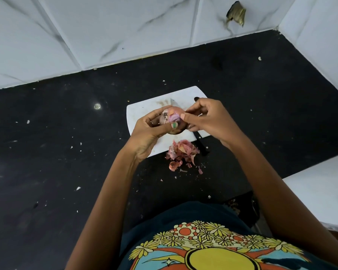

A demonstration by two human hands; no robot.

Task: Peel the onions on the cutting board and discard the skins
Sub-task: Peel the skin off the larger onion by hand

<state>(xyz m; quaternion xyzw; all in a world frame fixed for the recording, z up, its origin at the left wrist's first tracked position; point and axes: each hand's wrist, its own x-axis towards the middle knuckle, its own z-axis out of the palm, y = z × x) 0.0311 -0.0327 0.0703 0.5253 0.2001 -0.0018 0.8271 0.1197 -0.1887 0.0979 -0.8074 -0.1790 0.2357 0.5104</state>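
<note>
Shirt (213,248): sun-and-flower print, no legible writing. Onion skins (181,152): pink heap on the dark surface (57,152), at the near edge of the cutting board (144,112). Left hand (150,133): fingers curled round the onion (172,118), held above the board. Right hand (205,117): fingertips pinching skin at the onion's side. Knife (202,146): black handle beside the board.

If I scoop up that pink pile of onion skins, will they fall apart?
Probably. The onion skins look thin, curled and loosely heaped, so they're likely light and crumbly. Small bits already lie scattered on the black counter, so some may slip out.
</note>
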